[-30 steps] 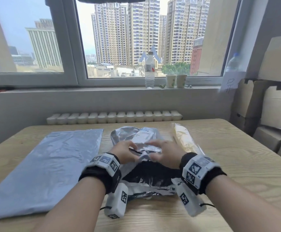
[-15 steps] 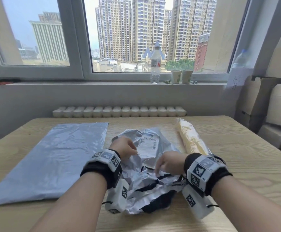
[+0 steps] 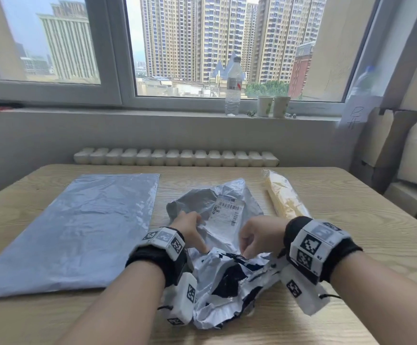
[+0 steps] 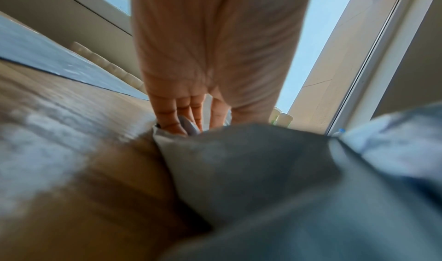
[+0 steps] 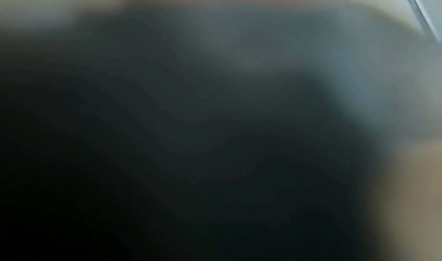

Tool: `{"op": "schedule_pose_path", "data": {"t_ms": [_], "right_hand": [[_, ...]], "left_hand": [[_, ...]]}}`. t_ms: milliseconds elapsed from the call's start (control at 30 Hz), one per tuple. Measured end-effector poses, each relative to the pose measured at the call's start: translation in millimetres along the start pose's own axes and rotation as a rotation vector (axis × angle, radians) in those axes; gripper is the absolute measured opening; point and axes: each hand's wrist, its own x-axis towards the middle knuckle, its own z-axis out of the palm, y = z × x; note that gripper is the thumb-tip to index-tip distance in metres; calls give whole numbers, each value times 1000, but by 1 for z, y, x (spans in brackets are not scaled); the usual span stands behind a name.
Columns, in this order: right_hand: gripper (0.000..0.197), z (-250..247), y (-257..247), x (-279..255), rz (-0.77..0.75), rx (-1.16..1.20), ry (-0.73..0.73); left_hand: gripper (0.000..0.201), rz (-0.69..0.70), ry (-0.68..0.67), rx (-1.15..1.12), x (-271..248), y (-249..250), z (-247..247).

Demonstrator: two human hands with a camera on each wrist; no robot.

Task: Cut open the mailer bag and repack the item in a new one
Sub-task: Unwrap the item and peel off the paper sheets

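Observation:
The old mailer bag [image 3: 227, 272] lies crumpled at the table's near middle, silver outside and black inside, with a white shipping label [image 3: 227, 212] facing up. My left hand [image 3: 190, 227] grips a fold of it at its left side; in the left wrist view the fingers [image 4: 177, 117] curl round grey film [image 4: 239, 161]. My right hand [image 3: 259, 235] pinches the bag's torn edge with curled fingers. The item, a long pale yellow pack in clear wrap [image 3: 284, 195], lies to the right of the bag. A new grey mailer [image 3: 78, 232] lies flat on the left. The right wrist view is dark and blurred.
The wooden table [image 3: 364, 232] runs up to a wall with a radiator [image 3: 175, 156]. A water bottle [image 3: 232, 88] and two paper cups [image 3: 273, 105] stand on the windowsill. Cardboard boxes [image 3: 411, 155] are stacked at the right.
My hands have drawn apart and back toward me, pulling the old bag's open end nearer and looser. The label now shows between them.

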Motion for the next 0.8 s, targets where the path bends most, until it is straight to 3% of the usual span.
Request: {"op": "schedule_pose_path", "data": {"t_ms": [100,233,367,467,600,667,733,800], "right_hand": [[15,-14,1,0,19,70,-3],[10,-35,-6,-4,-29,176,167],[21,-25,-24,-4,-35,92,41],[21,-15,-34,5,-33,-31,73],[16,-24,-36,19,26,13,33],[14,-26,-35,27,54,25,118],[12,-21,-37,35,63,10,162],[14,-8,-38,41,66,-34,97]], "left_hand": [[92,5,-9,-6,2,-1,0],[92,3,1,-13,2,-3,-1],[88,-16,37,-37,0,-1,-2],[79,-37,28,-33,-3,4,-5],[55,-58,-188,-53,-13,12,-11],[40,-111,-287,-148,-16,15,-15],[37,-123,-287,-151,-17,15,-16],[35,-115,-213,-61,-17,15,-14]]}}
